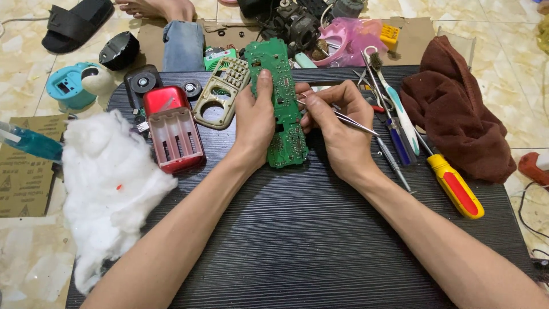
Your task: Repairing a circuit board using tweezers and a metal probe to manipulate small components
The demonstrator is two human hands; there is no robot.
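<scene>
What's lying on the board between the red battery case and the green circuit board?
In the head view, a beige front panel with cut-out holes lies between the red battery case and the green circuit board, which the left hand holds.

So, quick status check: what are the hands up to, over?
Left hand holds long green circuit board upright. Right hand pinches thin metal tweezers beside board. Red plastic battery case lies left, clear of both.

My left hand point(254, 123) covers the circuit board's point(283, 91) left edge; my right hand point(337, 129) hides the tweezers' point(357, 123) tips.
</scene>
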